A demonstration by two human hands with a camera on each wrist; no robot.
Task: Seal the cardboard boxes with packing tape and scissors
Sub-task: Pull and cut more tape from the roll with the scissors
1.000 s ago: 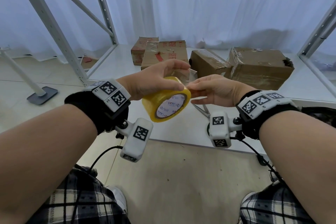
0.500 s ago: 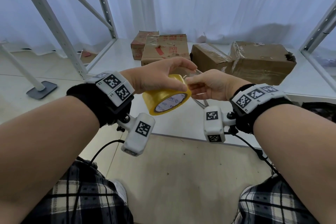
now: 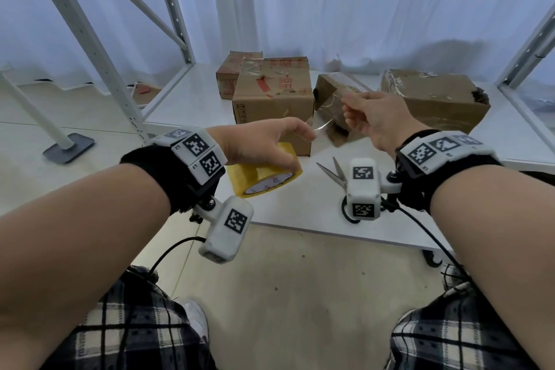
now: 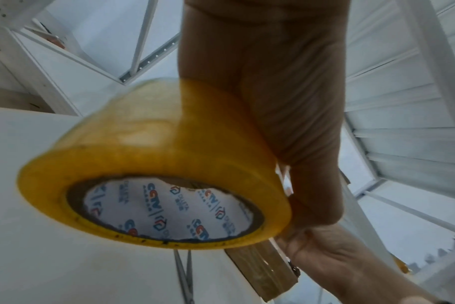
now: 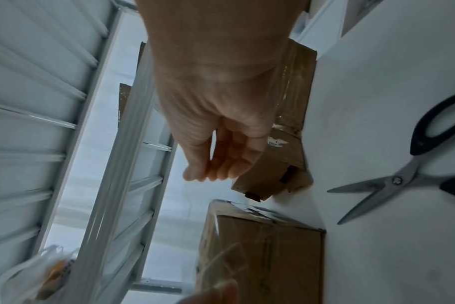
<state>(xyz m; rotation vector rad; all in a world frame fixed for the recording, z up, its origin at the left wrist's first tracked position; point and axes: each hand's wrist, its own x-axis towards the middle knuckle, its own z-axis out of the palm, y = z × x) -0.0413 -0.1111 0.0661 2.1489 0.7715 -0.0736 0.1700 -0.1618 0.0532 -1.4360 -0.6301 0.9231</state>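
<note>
My left hand (image 3: 270, 144) grips a yellow roll of packing tape (image 3: 264, 177) above the front of the white shelf (image 3: 300, 213); the left wrist view shows the roll (image 4: 156, 174) with its printed core facing the camera. My right hand (image 3: 369, 111) pinches the free end of a clear tape strip (image 3: 324, 117) drawn out from the roll, to the right and higher. Scissors (image 3: 335, 173) lie open-bladed on the shelf under my right wrist, and the right wrist view shows the scissors (image 5: 403, 174) too. A box (image 3: 273, 99) stands just behind my left hand.
Other cardboard boxes stand at the back of the shelf: a small one (image 3: 231, 75), a narrow one (image 3: 333, 93) and a large one (image 3: 435, 99). White rack uprights (image 3: 90, 48) rise at left and right. A stand base (image 3: 69, 147) sits on the floor at left.
My hands have parted: the right hand moved up and right, drawing a clear strip off the roll. The left hand lowered the roll toward the shelf. The scissors are now in plain view.
</note>
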